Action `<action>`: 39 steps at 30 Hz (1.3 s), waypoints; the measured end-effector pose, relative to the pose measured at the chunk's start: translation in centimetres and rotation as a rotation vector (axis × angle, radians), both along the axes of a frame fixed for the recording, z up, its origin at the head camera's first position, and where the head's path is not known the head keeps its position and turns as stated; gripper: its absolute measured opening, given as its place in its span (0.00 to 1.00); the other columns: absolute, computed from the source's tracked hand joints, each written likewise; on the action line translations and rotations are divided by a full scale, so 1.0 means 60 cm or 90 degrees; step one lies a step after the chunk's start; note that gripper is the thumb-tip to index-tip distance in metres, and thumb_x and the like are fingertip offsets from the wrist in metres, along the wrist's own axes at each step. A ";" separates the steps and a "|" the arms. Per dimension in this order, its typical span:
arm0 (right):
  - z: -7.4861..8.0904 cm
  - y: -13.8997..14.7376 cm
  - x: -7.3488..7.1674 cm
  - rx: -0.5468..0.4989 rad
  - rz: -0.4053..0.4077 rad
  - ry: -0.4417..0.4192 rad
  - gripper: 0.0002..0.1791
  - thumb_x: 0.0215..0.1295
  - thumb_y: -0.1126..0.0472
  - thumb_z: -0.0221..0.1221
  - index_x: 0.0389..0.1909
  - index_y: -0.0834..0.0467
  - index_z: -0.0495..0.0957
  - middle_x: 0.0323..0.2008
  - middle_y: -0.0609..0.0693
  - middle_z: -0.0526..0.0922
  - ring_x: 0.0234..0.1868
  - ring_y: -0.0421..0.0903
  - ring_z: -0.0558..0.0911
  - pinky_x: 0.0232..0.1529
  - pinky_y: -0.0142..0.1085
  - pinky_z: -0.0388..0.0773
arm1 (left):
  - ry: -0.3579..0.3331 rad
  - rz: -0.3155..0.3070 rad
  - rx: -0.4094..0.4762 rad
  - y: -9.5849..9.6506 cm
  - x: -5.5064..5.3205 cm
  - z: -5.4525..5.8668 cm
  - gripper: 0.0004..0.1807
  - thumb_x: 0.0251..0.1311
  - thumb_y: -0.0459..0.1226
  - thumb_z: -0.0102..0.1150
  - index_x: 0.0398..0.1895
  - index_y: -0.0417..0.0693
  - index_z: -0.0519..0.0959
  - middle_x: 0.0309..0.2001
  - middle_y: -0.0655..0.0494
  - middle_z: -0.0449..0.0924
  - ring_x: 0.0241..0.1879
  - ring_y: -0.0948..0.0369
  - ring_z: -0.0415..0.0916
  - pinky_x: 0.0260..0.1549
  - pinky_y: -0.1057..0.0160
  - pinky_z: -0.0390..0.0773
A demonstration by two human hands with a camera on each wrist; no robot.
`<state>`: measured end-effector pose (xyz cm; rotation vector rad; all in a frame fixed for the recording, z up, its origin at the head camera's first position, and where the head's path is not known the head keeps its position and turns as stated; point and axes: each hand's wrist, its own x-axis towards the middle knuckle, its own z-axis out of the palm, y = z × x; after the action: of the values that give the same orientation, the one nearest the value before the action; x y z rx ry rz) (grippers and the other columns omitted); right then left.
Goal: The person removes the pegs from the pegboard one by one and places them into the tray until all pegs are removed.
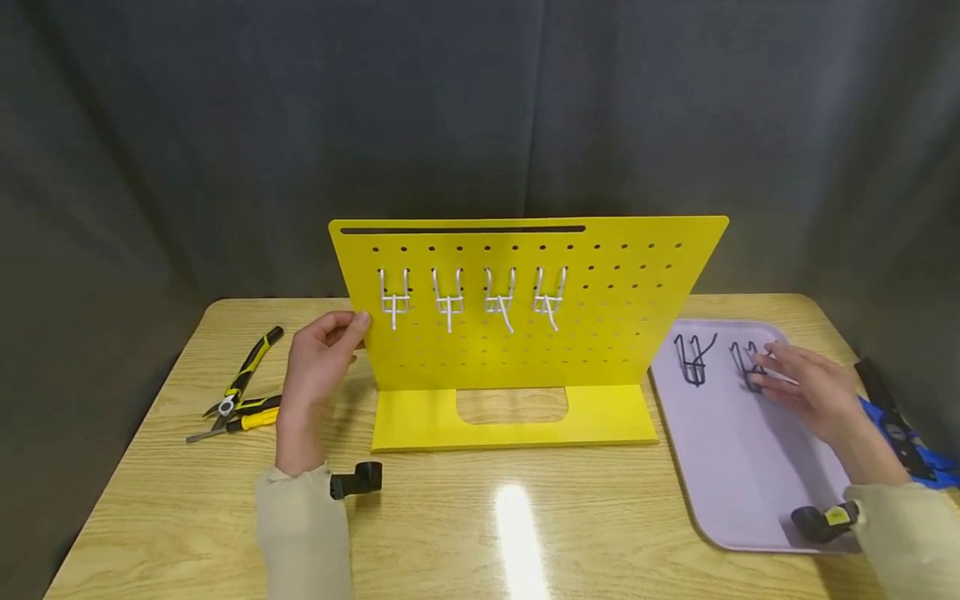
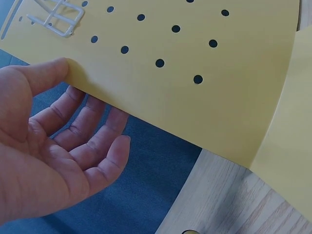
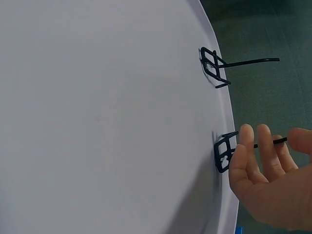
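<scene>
A yellow pegboard (image 1: 517,333) stands upright on its base, with several white wire hooks (image 1: 448,300) hung in a row on it. My left hand (image 1: 322,358) grips its left edge; in the left wrist view the thumb lies on the front face and the fingertips go behind. My right hand (image 1: 813,392) is over the lilac tray (image 1: 750,467), at a black wire hook (image 3: 222,155). Its fingers are loosely bent around the hook's prong, the thumb apart from them, and part of the prong is hidden. Left of that lies a second black hook (image 1: 693,362).
Pliers (image 1: 243,379) with black and yellow handles and a yellow-handled screwdriver (image 1: 251,419) lie at the left of the wooden table (image 1: 427,533). Beyond the tray's right side is a blue and black tool (image 1: 903,437). A dark curtain (image 1: 450,108) hangs behind.
</scene>
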<state>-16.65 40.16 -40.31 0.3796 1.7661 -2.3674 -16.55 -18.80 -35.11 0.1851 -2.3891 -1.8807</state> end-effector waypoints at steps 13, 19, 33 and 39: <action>0.012 -0.015 0.017 0.062 -0.073 0.005 0.16 0.65 0.59 0.61 0.49 0.48 0.66 0.32 0.40 0.83 0.30 0.43 0.86 0.31 0.33 0.81 | 0.001 0.001 -0.004 0.000 0.003 0.000 0.24 0.66 0.50 0.55 0.49 0.35 0.77 0.34 0.60 0.78 0.44 0.52 0.75 0.40 0.61 0.70; 0.063 -0.055 0.045 0.055 -0.226 0.139 0.22 0.61 0.65 0.64 0.52 0.50 0.66 0.33 0.43 0.84 0.26 0.43 0.86 0.29 0.29 0.80 | 0.000 0.002 -0.005 0.001 0.002 -0.001 0.24 0.66 0.50 0.55 0.49 0.36 0.77 0.35 0.59 0.78 0.42 0.55 0.75 0.41 0.60 0.70; 0.106 -0.208 0.084 0.121 -0.061 0.378 0.18 0.67 0.73 0.54 0.56 0.60 0.73 0.35 0.49 0.87 0.32 0.43 0.86 0.36 0.28 0.79 | 0.003 0.002 -0.019 0.002 0.001 0.001 0.23 0.67 0.49 0.55 0.49 0.37 0.77 0.36 0.59 0.77 0.41 0.56 0.76 0.38 0.63 0.71; 0.111 -0.253 0.084 0.225 0.057 0.449 0.12 0.68 0.74 0.52 0.51 0.67 0.75 0.36 0.48 0.86 0.34 0.42 0.85 0.36 0.28 0.79 | 0.007 0.004 -0.010 0.000 0.003 0.001 0.23 0.66 0.49 0.55 0.48 0.36 0.77 0.33 0.61 0.77 0.41 0.56 0.77 0.38 0.63 0.71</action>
<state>-11.58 24.97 -33.64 -0.5646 2.4268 -2.2723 -16.37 -18.81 -35.05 0.1817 -2.3928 -1.8544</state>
